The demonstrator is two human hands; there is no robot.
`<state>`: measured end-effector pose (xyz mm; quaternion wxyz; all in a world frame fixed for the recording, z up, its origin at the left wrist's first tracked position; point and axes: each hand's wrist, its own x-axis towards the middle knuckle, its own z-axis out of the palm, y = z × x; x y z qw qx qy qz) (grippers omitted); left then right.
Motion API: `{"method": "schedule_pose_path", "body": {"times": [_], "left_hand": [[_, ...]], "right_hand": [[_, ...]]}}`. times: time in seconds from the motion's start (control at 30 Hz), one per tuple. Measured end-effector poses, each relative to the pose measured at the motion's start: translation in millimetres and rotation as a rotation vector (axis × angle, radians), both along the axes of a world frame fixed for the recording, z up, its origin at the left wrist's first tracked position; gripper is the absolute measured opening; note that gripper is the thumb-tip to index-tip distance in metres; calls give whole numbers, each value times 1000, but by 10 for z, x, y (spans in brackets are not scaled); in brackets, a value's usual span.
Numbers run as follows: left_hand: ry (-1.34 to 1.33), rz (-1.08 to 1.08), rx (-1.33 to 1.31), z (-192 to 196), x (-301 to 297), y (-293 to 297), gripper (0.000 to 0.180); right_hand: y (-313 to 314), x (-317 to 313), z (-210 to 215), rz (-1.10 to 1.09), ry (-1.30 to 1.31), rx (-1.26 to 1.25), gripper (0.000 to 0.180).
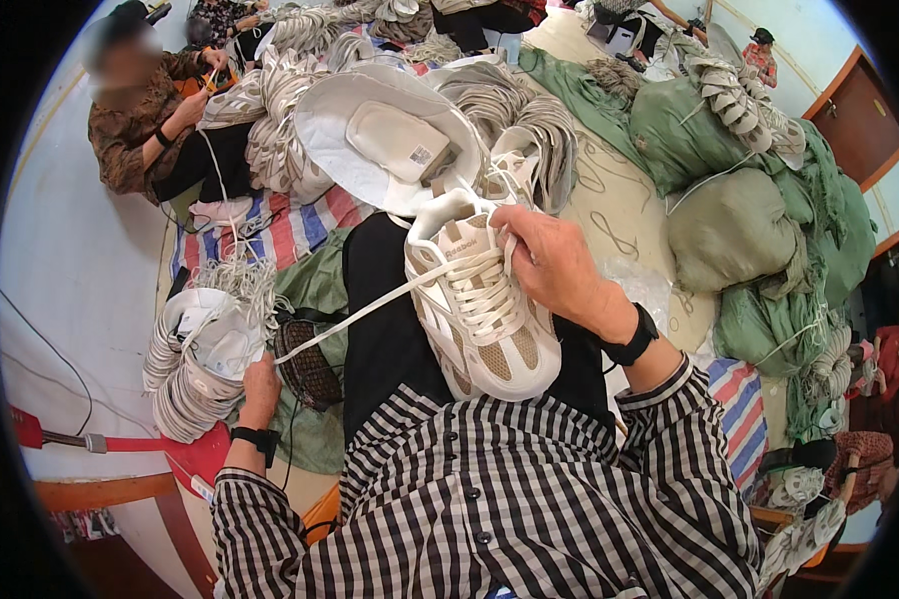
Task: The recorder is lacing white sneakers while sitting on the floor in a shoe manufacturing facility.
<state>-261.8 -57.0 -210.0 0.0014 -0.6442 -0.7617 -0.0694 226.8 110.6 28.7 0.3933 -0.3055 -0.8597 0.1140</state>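
A cream and beige sneaker (484, 319) rests on my black-trousered lap, toe toward me. My right hand (554, 265) grips it at the tongue and upper laces. A flat white lace (360, 314) runs taut from the eyelets down to my left hand (260, 384), which pinches its end beside a stack of white shoe parts (195, 364). Both wrists wear black bands, and my sleeves are black-and-white checked.
A white bucket-shaped container (370, 145) holding an insole lies beyond my knees. Piles of shoe uppers (509, 120) and green sacks (729, 230) fill the floor ahead and right. A seated person (145, 120) works at upper left. A small dark fan (310, 364) sits by my left knee.
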Motion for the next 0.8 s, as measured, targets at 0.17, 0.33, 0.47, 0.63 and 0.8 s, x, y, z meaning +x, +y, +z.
{"method": "schedule_pose_path", "body": {"times": [0.17,0.33,0.47,0.63,0.8], "left_hand": [[-191,-80,249,567,484,265,11],[-607,-210,313,1548,1303,672,15],[-956,-369,367,2087,2039,916,12],[-938,-599,515,2293,2511,1162,19],[-491,-737,865,2210,2595,1134,24]], "right_hand": [[77,56,-10,31,253,-684,13],[75,99,-65,52,313,-784,14],[65,56,-98,31,321,-767,16],[74,58,-103,19,300,-739,16],[80,69,-146,29,312,-750,12]]}}
